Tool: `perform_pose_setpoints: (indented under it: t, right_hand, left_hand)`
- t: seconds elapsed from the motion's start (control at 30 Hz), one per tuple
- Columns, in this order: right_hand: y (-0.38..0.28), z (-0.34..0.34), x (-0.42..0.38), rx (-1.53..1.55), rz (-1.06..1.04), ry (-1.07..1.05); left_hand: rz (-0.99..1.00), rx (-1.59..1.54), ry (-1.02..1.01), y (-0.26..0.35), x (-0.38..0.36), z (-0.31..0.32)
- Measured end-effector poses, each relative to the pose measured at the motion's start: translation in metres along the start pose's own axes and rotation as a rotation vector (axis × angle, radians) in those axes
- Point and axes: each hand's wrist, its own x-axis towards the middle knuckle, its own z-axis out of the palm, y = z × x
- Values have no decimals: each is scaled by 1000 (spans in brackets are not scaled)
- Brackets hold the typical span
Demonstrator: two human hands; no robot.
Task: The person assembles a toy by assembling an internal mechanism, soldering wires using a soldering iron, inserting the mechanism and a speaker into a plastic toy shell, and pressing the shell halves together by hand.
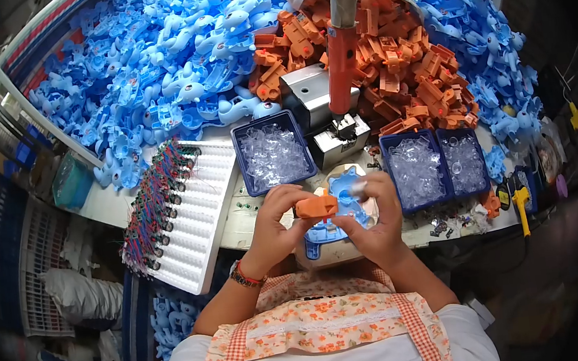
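My left hand (281, 222) grips an orange plastic housing (316, 207) between thumb and fingers. Beneath and beside it, a light blue molded toy shell (349, 206) lies open side up on a pale support in front of me. Over the right edge of that shell is my right hand (379, 215), fingers curled and thumb pointing toward the orange housing. Its fingertips are blurred, so anything small between them cannot be made out. Just beyond my hands stands a metal press-like device (341, 140) with an orange-red upright column (342, 62).
Blue shells (170, 59) and orange housings (389, 57) are heaped at the back. Blue trays (273, 150) (413, 171) hold clear plastic pieces. A white ridged rack (194, 218) carries wired parts (161, 201) at left. A yellow-handled tool (521, 205) hangs at the right edge.
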Motion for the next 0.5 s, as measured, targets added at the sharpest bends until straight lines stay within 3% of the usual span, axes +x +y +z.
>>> perform_pose_setpoints:
  t: [0.07, 0.13, 0.2, 0.5]
  right_hand:
    - [-8, -3, 13, -16, -166, -64]
    - [-8, -6, 14, 12, -116, -158]
    - [-4, -4, 13, 13, -217, -247]
    - [-13, 0, 13, -114, -253, -232]
  left_hand:
    - [24, -20, -36, -1, -2, 1]
    - [9, -67, -46, -4, -4, 4]
    - [-7, -109, -50, -8, -6, 5]
    - [-14, -181, -34, -18, -15, 11]
